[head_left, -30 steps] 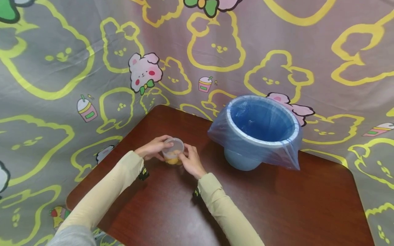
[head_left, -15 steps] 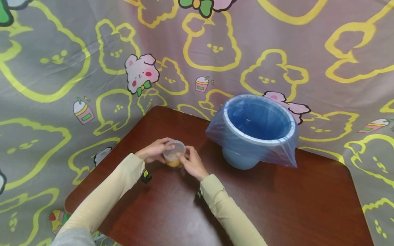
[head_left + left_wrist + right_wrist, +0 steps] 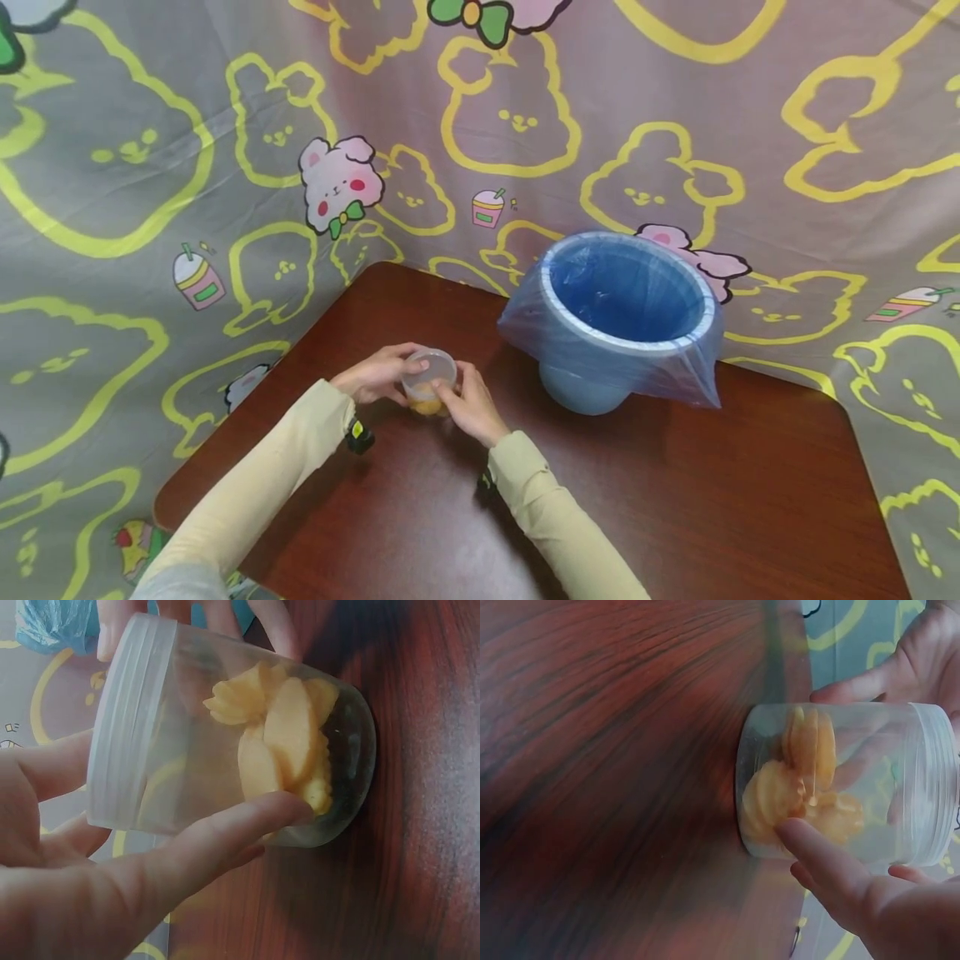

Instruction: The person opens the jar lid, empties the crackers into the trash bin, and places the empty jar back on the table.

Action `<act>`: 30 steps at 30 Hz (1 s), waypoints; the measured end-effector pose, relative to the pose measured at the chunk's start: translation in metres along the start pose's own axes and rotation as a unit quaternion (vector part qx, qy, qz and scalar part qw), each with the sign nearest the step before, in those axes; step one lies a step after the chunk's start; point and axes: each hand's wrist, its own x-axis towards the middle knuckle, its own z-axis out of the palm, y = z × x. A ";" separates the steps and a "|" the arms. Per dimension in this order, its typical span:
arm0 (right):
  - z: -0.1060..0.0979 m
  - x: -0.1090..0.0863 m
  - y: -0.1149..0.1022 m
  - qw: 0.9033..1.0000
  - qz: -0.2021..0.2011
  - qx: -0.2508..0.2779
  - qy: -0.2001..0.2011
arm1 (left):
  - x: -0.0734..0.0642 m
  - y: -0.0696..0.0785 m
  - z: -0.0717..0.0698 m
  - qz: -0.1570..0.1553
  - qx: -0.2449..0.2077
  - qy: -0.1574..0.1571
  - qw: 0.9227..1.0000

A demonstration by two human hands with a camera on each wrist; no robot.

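A clear plastic jar point(image 3: 429, 364) with a translucent ridged lid point(image 3: 135, 720) stands upright between my two hands. In its bottom lie several yellow ridged cookies point(image 3: 289, 727), also visible through the wall in the right wrist view. My left hand point(image 3: 375, 374) grips the jar from the left, thumb along the wall beside the cookies and fingers behind. From the other side my right hand point(image 3: 476, 408) holds it low down, thumb point(image 3: 810, 840) pressed against the wall near the base. The jar's bottom is right at the brown table point(image 3: 630, 765).
A blue bucket point(image 3: 585, 387) lined with a thin blue plastic bag point(image 3: 675, 375) stands on the table, to the right of and behind the jar. A curtain point(image 3: 525, 75) with yellow cartoon outlines closes off the back and left side. The table's left edge runs under my left arm.
Both hands and the jar have shifted slightly right and toward me, with the same hold. The head view has turned a little, so the bucket and curtain sit further left.
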 end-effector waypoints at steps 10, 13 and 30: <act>-0.006 -0.004 0.006 1.000 0.007 0.021 -0.009 | -0.002 0.000 0.005 -0.006 -0.026 -0.021 0.999; -0.008 -0.006 0.006 1.000 0.009 0.025 -0.008 | -0.003 0.000 0.006 -0.005 -0.030 -0.032 0.999; -0.026 -0.010 0.011 0.999 0.026 0.041 -0.014 | -0.004 0.000 0.015 -0.003 -0.022 -0.048 0.999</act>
